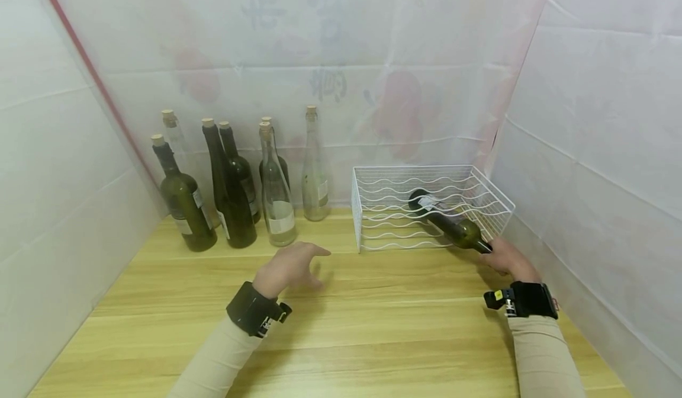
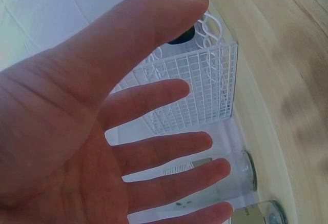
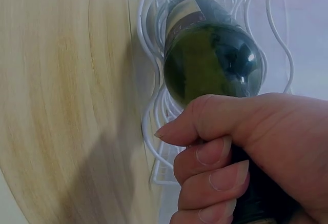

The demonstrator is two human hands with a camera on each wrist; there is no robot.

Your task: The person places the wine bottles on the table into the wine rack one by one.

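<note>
A dark green wine bottle (image 1: pixel 461 232) lies tilted in the right part of a white wire wine rack (image 1: pixel 358 208), its base toward the back and its neck toward me. My right hand (image 1: pixel 508 260) grips that neck, fingers curled round it; in the right wrist view the bottle's shoulder (image 3: pixel 212 65) sits just beyond the thumb, between wavy wires. My left hand (image 1: pixel 290 267) hovers over the table, holding nothing. The left wrist view shows its fingers (image 2: pixel 159 149) spread and nearly straight. Nearest to it stands a clear corked bottle (image 1: pixel 281 217).
Several corked bottles stand upright at the back left, among them a green bottle (image 1: pixel 186 208), a tall dark bottle (image 1: pixel 234 208) and a clear bottle (image 1: pixel 315 193) nearer the rack. White sheeting (image 1: pixel 602 119) walls the wooden table (image 1: pixel 373 327) at the back and both sides.
</note>
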